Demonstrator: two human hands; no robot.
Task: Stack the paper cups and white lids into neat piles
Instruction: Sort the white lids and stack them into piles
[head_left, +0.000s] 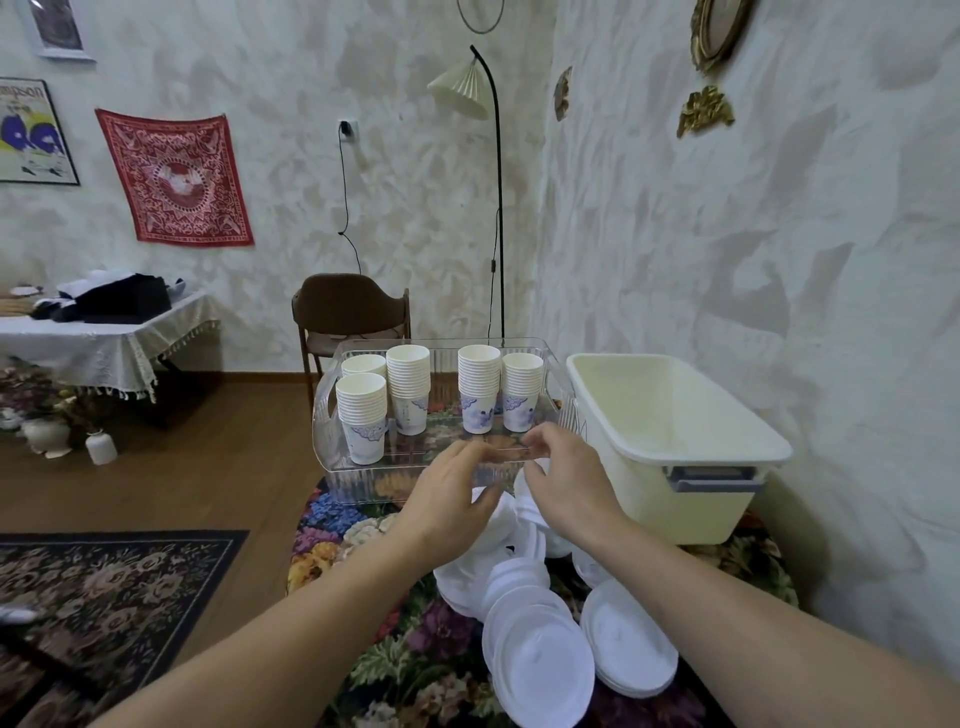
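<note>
Five stacks of paper cups (410, 387) stand upright inside a clear plastic tray (332, 457) on a floral-covered table (332, 519): three at the tray's left side and two at its right. The left hand (452, 499) and the right hand (563, 478) meet at the tray's near rim, in front of the right-hand pair of stacks and apart from them. Both hands have curled fingers set on the transparent rim; whether the left fingers truly pinch it cannot be told, while the right fingertips (535, 441) appear to close over the edge. The white lids (540, 660) lie below and behind the hands, nearer the viewer: a loose, overlapping heap directly under the wrists, and two flatter piles side by side at the table's near edge. A cream plastic tub (675, 447) sits just beside the tray to the right, against the wall. A brown chair (348, 306) and a floor lamp (462, 88) stand beyond the table.
</note>
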